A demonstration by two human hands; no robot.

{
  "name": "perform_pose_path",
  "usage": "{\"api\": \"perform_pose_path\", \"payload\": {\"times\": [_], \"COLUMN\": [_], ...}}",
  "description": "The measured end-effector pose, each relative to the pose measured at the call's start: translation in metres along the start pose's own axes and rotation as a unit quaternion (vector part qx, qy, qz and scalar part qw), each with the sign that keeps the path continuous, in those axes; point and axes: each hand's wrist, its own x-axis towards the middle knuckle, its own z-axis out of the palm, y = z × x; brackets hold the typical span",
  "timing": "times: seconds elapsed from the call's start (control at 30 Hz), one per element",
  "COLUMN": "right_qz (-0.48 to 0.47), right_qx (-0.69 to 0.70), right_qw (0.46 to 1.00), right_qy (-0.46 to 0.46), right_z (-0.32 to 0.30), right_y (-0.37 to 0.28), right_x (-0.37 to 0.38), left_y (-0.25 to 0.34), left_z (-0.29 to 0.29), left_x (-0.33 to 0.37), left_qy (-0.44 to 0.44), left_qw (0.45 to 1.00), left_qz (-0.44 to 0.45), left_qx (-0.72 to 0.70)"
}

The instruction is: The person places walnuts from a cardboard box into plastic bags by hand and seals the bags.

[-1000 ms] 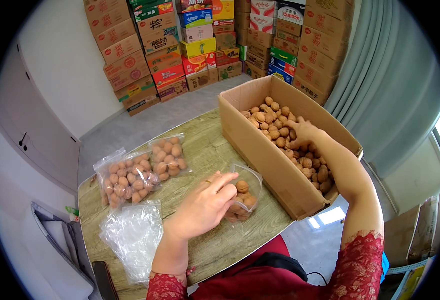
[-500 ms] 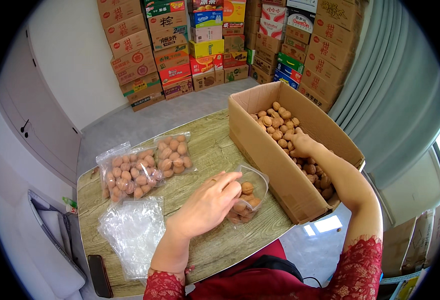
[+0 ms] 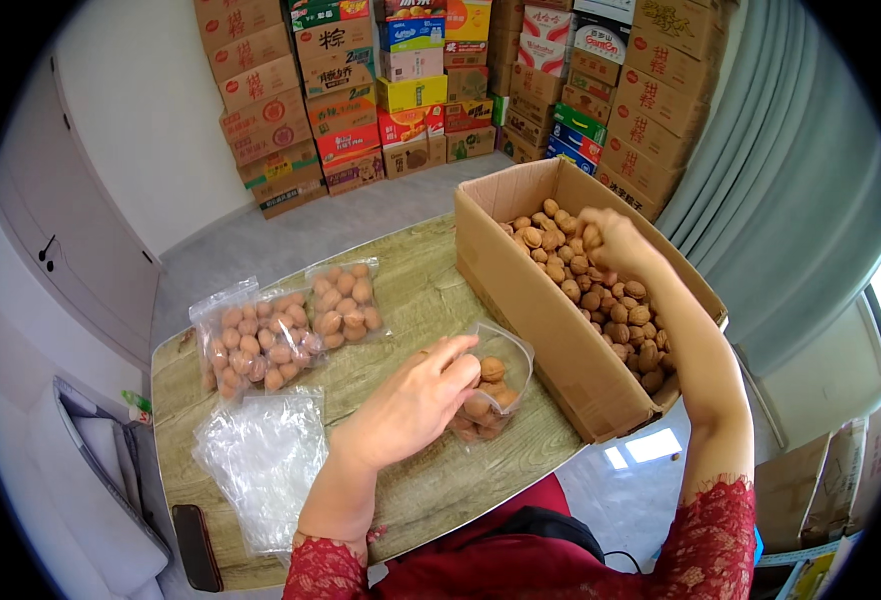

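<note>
My left hand (image 3: pixel 411 408) pinches the rim of a clear plastic bag (image 3: pixel 521 350) and keeps its mouth open. Several walnuts (image 3: pixel 491 385) lie inside that bag. Over the far part of a cardboard box (image 3: pixel 521 300), my right hand (image 3: pixel 623 245) is curled round at least one walnut (image 3: pixel 592 238); how many it holds is hidden. Loose walnuts (image 3: pixel 621 315) fill the lower part of the box beneath it. Left of my left hand, filled bags of walnuts (image 3: pixel 271 340) lie side by side, with a stack of flat clear bags (image 3: pixel 261 465) nearer to me.
The wooden table (image 3: pixel 421 270) carries the bags and the box. A dark phone (image 3: pixel 197 548) lies at its near left edge. Stacked cartons (image 3: pixel 346 120) line the far wall, a grey curtain (image 3: pixel 771 150) hangs at right, and a pale chair (image 3: pixel 91 490) stands at left.
My right hand has lifted out of the walnuts, moving up and slightly away, with walnut now showing in its fingers. My left hand stays at the bag's rim.
</note>
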Motion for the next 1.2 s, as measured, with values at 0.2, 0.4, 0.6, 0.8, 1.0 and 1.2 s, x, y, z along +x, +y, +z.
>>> {"api": "perform_pose_path", "payload": {"times": [0.2,0.4,0.6,0.8,1.0,1.2], "right_qz": [-0.220,-0.396,-0.402,-0.404,-0.389,-0.383], "right_qx": [0.338,0.142,0.079,0.056,-0.074,-0.028], "right_qw": [0.909,0.892,0.895,0.905,0.911,0.923], "right_qy": [-0.108,-0.165,-0.179,-0.120,-0.117,-0.011], "right_z": [0.005,0.045,0.053,0.048,0.051,0.110], "right_y": [-0.070,-0.079,-0.070,-0.074,-0.085,-0.067], "right_x": [-0.077,-0.081,-0.080,-0.086,-0.144,-0.184], "left_y": [-0.005,0.000,0.002,-0.001,-0.004,-0.003], "left_z": [0.003,0.003,0.001,0.003,0.000,-0.002], "left_x": [-0.003,0.000,0.002,0.003,0.000,0.000], "left_qy": [0.016,-0.005,-0.010,0.018,0.015,0.023], "left_qw": [1.000,0.999,0.999,1.000,1.000,0.999], "left_qz": [-0.016,-0.032,-0.036,-0.012,-0.025,-0.024], "left_qx": [-0.014,0.006,0.011,0.019,0.009,0.000]}}
